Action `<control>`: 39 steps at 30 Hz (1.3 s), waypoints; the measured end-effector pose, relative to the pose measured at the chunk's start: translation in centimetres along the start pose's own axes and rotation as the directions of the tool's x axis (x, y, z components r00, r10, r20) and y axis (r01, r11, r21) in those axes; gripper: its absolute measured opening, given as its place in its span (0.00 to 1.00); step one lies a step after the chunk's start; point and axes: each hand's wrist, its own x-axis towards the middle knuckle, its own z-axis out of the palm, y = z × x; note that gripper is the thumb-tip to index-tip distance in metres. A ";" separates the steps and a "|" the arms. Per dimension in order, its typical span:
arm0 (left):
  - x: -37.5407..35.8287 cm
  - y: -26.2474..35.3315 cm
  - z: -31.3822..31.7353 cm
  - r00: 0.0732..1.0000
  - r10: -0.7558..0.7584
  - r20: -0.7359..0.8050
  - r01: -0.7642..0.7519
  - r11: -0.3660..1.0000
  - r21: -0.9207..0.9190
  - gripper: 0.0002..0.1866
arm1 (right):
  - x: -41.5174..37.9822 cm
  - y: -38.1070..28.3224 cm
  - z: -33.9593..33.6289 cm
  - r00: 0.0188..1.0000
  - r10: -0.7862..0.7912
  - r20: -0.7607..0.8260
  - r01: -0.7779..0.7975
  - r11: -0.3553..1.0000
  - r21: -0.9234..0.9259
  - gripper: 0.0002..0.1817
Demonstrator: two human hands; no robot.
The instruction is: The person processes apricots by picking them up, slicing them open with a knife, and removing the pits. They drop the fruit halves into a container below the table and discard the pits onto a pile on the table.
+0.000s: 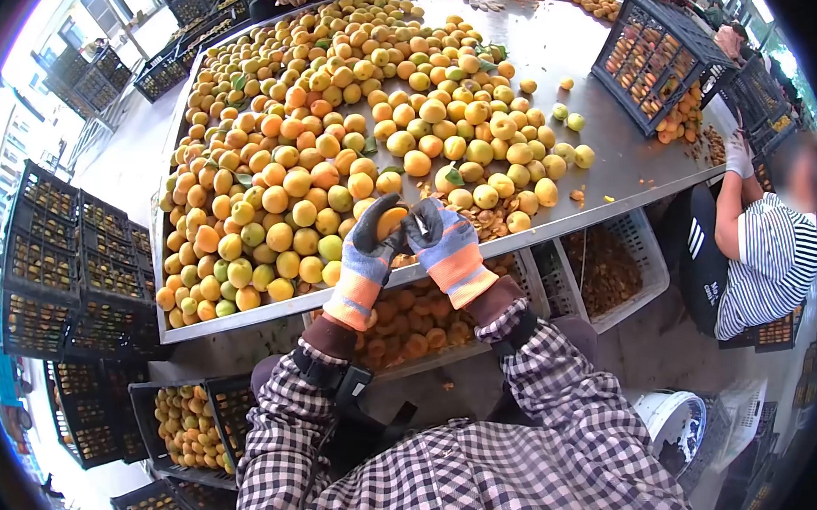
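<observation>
Both my hands wear orange and blue gloves with dark palms and meet over the near edge of the metal table point(569, 210). An orange-yellow apricot point(391, 222) sits in the closed fingers of my left hand point(368, 251). Beside it, my right hand point(443, 245) has its fingers bent together around something small that I cannot make out. A large heap of apricots point(292, 183) lies beyond and to the left of my hands. Small orange-brown pieces point(489, 220) lie on the table just right of my right hand. Below my hands, a crate holds halved apricots point(411, 322).
A tilted black crate of apricots point(654, 58) stands at the table's back right. A co-worker in a striped shirt point(771, 251) sits at the right. Stacked black crates point(72, 261) line the left. A white crate point(647, 257) and a white bucket point(676, 421) stand near my right side.
</observation>
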 end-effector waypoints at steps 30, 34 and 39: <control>-0.5 3.5 0.0 0.877 -0.363 0.315 0.469 0.791 -0.393 0.31 | 3.3 -5.0 -2.2 0.956 0.092 -0.278 0.218 0.412 0.885 0.15; -1.0 3.2 0.6 0.876 -0.398 0.272 0.476 0.803 -0.358 0.29 | 3.5 -4.0 -1.1 0.950 0.017 -0.312 0.280 0.395 0.875 0.20; -1.1 3.2 0.6 0.882 -0.397 0.255 0.466 0.815 -0.344 0.27 | 2.9 -4.9 -1.7 0.954 0.218 -0.207 0.132 0.314 0.940 0.20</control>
